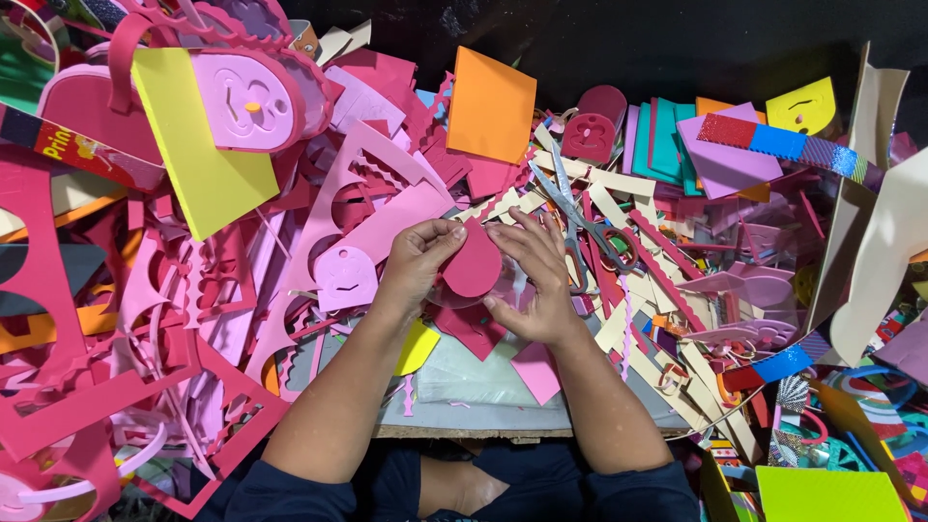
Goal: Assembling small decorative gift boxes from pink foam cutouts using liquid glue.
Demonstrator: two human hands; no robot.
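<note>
Near centre, the left hand [418, 253] and right hand [535, 275] each pinch one side of a rounded dark-pink foam piece [472, 263], fingers curled closed on its edges (over a clear plastic sheet [474, 372] on the board's near edge). Scissors [578, 215] lie just right. Farther off, an orange sheet [491, 104] and yellow sheet [198, 145] top dense offcuts.

The scene is lit brightly and evenly from above, and colours are rendered vividly. Only soft, short shadows are cast under the forearms. The far edge is lost in darkness. Sharp focus is held centrally; slight bending is seen at the left and right edges.
</note>
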